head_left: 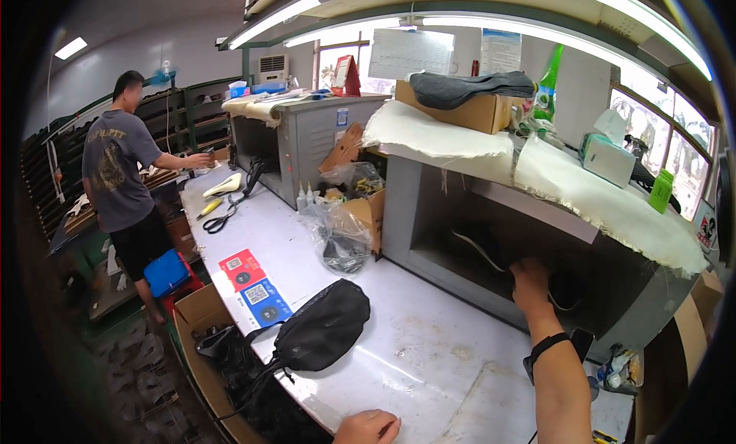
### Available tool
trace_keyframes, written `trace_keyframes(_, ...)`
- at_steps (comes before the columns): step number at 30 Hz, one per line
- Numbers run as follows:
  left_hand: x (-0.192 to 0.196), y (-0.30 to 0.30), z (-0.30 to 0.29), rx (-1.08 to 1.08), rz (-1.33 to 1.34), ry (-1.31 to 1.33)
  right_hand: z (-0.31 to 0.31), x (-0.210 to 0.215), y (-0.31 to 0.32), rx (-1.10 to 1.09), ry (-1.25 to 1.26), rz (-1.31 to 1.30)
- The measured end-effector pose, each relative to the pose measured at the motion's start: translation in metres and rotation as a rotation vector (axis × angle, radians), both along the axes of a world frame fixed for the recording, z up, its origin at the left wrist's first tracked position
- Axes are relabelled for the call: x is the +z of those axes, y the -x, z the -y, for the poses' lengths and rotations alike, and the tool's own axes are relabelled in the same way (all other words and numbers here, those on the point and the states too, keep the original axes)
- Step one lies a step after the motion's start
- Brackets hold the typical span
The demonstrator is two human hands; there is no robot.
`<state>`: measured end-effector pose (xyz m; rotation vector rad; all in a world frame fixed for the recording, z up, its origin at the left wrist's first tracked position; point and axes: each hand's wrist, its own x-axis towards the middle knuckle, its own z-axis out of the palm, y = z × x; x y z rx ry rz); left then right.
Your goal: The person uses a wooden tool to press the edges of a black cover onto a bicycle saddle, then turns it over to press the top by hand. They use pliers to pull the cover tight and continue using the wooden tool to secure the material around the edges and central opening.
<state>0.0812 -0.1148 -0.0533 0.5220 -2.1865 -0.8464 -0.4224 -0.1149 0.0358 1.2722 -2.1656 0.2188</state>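
My right hand (529,279) reaches into the dark opening of a grey metal cabinet (399,206). Its fingers are closed at the near end of a dark shoe (477,243) with a pale sole line; the fingertips are partly in shadow. Just right of that hand, a second dark shoe (567,293) lies inside. At the bottom edge of the view, my left hand (368,427) is loosely curled over the white table (414,360), with nothing seen in it. Farther forward, a black drawstring bag (323,325) lies at the table's left edge.
A cardboard box (203,306) of black items stands left of the table. Clear plastic bags (337,237), scissors (221,220) and a yellow-handled cutter (208,207) lie farther up. White cloth (606,199) hangs over the cabinet top. Another person (126,168) stands at far left.
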Motion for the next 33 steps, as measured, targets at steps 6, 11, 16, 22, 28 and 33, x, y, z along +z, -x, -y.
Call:
trace_keyframes(6, 0.006, -0.003, -0.005, 0.013, -0.006, -0.046, 0.005, 0.000, 0.004, 0.104, 0.036, -0.052)
trace_keyframes(11, 0.006, -0.003, -0.005, 0.013, -0.007, -0.070, 0.007, -0.007, 0.010, 0.177, 0.006, -0.140)
trace_keyframes(16, 0.005, -0.004, -0.003, 0.003, -0.018, -0.072, 0.000, 0.005, -0.022, 0.246, -0.020, -0.171)
trace_keyframes(22, 0.007, -0.004, -0.001, 0.009, -0.018, -0.078, -0.028, 0.008, -0.101, 0.607, 0.092, -0.247)
trace_keyframes(28, 0.006, -0.004, -0.003, 0.028, -0.025, -0.058, -0.045, -0.001, -0.120, 0.502, 0.111, -0.081)
trace_keyframes(33, 0.006, -0.003, -0.004, 0.023, -0.027, -0.065, -0.025, -0.023, -0.098, 0.292, 0.167, -0.137)
